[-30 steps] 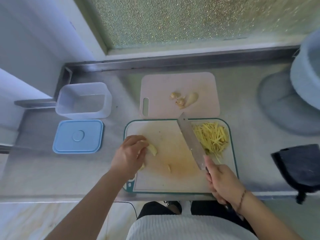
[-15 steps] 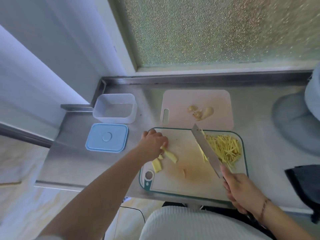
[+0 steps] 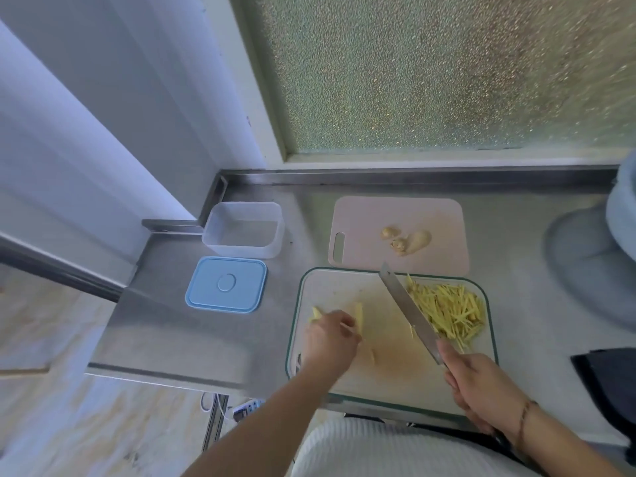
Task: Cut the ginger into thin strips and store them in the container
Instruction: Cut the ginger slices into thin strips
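A white cutting board [image 3: 347, 285] with a green rim lies at the counter's front. A heap of thin yellow ginger strips [image 3: 447, 309] covers its right side. My right hand [image 3: 481, 387] grips the handle of a knife [image 3: 406, 309], whose blade points up-left beside the strips. My left hand [image 3: 332, 340] rests on the board's left part, fingers on ginger slices [image 3: 358, 313]; another slice [image 3: 316, 313] peeks out at its left. The clear empty container [image 3: 244, 230] stands at the back left, its blue lid [image 3: 226, 284] lying in front of it.
Behind the white board lies a pink cutting board [image 3: 368, 220] with ginger peel pieces [image 3: 406, 239]. A pale round vessel [image 3: 619, 218] stands at the right edge, a dark cloth [image 3: 609, 383] below it. The steel counter [image 3: 192, 339] ends at front left over a tiled floor.
The head camera has swung left and down. My left hand shifted slightly along the board's left side over the ginger slices. The knife stays held beside the strips.
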### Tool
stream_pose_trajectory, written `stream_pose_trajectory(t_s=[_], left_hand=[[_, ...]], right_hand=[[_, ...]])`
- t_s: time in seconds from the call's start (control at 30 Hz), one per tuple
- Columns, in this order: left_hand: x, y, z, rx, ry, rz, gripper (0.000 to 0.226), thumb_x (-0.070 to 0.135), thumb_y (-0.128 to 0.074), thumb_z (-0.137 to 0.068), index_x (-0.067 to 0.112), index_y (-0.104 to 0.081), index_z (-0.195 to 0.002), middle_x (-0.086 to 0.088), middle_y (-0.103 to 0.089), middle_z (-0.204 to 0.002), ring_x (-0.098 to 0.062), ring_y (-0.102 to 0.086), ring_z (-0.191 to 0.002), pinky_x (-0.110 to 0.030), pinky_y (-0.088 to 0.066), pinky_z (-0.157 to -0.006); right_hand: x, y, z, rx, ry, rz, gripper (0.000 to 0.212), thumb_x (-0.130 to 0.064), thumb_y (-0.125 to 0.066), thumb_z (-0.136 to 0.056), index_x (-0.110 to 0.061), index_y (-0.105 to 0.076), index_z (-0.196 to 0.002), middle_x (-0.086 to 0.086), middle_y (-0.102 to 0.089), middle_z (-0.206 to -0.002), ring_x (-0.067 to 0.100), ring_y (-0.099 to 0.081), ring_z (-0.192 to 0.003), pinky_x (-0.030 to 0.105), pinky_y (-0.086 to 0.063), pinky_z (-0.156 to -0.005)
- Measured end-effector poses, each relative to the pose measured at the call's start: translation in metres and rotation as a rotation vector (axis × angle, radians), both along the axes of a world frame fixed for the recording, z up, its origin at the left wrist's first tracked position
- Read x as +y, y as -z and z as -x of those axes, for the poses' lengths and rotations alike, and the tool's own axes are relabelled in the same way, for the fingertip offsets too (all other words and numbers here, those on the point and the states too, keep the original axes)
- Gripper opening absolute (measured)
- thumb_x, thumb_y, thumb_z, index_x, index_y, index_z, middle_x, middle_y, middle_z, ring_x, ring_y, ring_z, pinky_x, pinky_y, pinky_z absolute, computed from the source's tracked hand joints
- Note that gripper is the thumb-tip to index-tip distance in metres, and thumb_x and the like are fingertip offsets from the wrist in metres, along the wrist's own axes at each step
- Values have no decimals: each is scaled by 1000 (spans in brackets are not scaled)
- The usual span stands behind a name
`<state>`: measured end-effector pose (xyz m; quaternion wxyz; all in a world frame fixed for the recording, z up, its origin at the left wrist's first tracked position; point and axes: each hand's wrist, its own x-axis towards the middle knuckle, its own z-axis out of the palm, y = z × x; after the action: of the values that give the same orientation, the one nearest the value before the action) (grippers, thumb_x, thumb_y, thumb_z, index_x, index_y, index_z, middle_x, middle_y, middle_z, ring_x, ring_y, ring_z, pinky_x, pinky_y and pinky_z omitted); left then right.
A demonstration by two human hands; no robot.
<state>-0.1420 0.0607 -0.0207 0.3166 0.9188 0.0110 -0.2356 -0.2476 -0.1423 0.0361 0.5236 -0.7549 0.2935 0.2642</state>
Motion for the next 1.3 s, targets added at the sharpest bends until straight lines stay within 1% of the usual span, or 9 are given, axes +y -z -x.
stream_pose_trajectory(t_s=[0.1, 0.23, 0.37, 0.47, 0.7, 0.83, 1.0, 1.17, 1.3], left_hand=[[4, 10, 15, -153, 121, -109, 17, 27, -63, -94, 23, -72, -108, -3, -73, -96, -24, -67, -90, -35, -56, -80], [42, 19, 15, -554, -24, -107, 21, 23, -79, -78, 16, -71, -96, -1, -68, -91, -28, -62, -81, -37, -54, -66], [59, 24, 19, -279, 12, -336, 47, 53, -75, -81, 24, -65, -117, 6, -58, -119, -23, -49, -111, -37, -41, -94], [51, 19, 20, -222, -59, -305, 43, 53, -70, -86, 29, -61, -120, 11, -56, -122, -19, -43, -118, -33, -35, -97], [32, 3, 7, -59, -106, -290, 28, 33, -63, -91, 28, -46, -113, 7, -65, -102, -22, -59, -103, -33, -33, -81], [44, 2, -6, 60, -137, -257, 19, 18, -56, -87, 23, -60, -105, 1, -61, -96, -26, -61, -94, -33, -50, -86], [61, 2, -13, 173, -177, -189, 10, 21, -55, -76, 20, -63, -81, -1, -71, -79, -21, -71, -76, -38, -62, -79], [31, -11, -19, 177, -137, -39, 20, 8, -60, -76, 16, -53, -59, 0, -50, -59, -19, -49, -57, -23, -40, -53], [1, -7, -19, 218, -64, 11, 15, 7, -62, -79, 14, -59, -66, -2, -56, -68, -16, -51, -61, -24, -41, -53]], right_hand=[[1, -3, -4, 2, -9, 5, 59, -66, -31, -89, -19, -29, -54, 3, -26, -46, 14, -21, -31, 17, -22, -36], [1, -7, -8, -15, -19, 23, 60, -68, -30, -87, -19, -28, -53, 4, -25, -46, 13, -22, -29, 17, -22, -35], [6, -8, -10, -17, -13, 6, 59, -67, -30, -87, -19, -27, -53, 4, -23, -47, 13, -19, -31, 18, -19, -37], [9, -10, -13, -24, -8, -16, 58, -67, -32, -87, -20, -27, -53, 4, -22, -47, 12, -17, -32, 17, -18, -40], [10, -9, -14, -39, -17, 0, 58, -64, -31, -90, -20, -27, -53, 2, -23, -45, 13, -18, -32, 18, -20, -39], [8, -9, -13, -61, -26, 19, 59, -63, -30, -90, -19, -28, -51, 2, -24, -44, 14, -21, -29, 18, -21, -38], [3, -9, -11, -44, 2, 5, 61, -64, -30, -91, -19, -28, -50, 2, -25, -43, 13, -20, -29, 17, -20, -37], [1, -6, -11, -29, -11, 14, 62, -66, -29, -90, -20, -28, -48, 1, -25, -43, 14, -20, -31, 17, -20, -38], [-2, -2, -10, -5, -19, 15, 62, -68, -30, -88, -21, -28, -49, 2, -25, -44, 14, -20, -33, 18, -20, -39]])
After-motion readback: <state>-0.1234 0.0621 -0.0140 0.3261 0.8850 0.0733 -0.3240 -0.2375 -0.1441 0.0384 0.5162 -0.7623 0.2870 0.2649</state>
